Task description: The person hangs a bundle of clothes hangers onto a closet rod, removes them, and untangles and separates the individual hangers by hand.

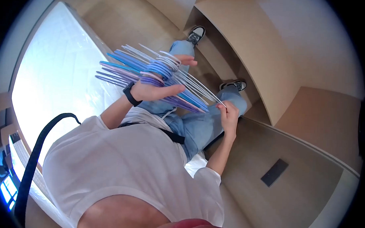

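Note:
A bundle of clothes hangers (pixel 187 99) in white, blue, pink and purple hangs on my left hand (pixel 153 90), their hooks gathered around it. The thumb of that hand points out to the right, and its fingertips show beyond the white hooks. Most of the palm is hidden under the hooks. My right hand (pixel 229 115) is closed in a pinch at the right end of a white clothes hanger (pixel 205 90), at the outer side of the bundle. A black watch band circles my left wrist.
A bed or mattress in shiny plastic wrap (pixel 59 61) lies to the left. On the right stands an open wooden cabinet (pixel 249 40) with a low ledge by my shoes. A dark flat rectangular piece (pixel 275 172) is on the brown panel at lower right.

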Action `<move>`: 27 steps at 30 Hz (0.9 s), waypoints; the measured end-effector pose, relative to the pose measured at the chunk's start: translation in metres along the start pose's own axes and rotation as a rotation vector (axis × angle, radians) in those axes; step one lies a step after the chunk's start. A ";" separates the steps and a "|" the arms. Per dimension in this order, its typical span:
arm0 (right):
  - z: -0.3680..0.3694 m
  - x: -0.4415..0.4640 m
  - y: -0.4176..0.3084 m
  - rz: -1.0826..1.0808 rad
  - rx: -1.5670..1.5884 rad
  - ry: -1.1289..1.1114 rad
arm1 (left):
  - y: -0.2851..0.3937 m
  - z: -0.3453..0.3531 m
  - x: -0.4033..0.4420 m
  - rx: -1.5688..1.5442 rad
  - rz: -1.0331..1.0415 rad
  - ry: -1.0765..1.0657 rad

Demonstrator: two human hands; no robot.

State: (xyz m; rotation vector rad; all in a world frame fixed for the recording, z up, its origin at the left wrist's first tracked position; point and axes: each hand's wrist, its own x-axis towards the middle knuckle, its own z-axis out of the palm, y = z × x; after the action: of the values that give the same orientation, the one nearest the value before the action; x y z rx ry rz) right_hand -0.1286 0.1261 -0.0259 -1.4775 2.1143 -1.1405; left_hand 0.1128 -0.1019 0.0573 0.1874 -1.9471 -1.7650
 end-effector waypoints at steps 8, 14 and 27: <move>-0.009 0.006 -0.021 -0.081 -0.119 -0.078 | -0.005 0.000 0.001 0.251 0.235 -0.082; 0.007 0.013 -0.043 -0.115 0.027 -0.030 | 0.004 -0.013 -0.010 -0.176 0.180 -0.134; 0.018 0.022 -0.051 -0.135 0.350 -0.228 | 0.002 -0.004 0.003 -0.361 0.140 -0.188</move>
State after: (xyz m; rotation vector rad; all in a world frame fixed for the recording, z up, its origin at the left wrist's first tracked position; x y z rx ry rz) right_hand -0.0934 0.0910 0.0047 -1.5152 1.5914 -1.2471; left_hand 0.1126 -0.1062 0.0604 -0.2409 -1.6759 -2.0588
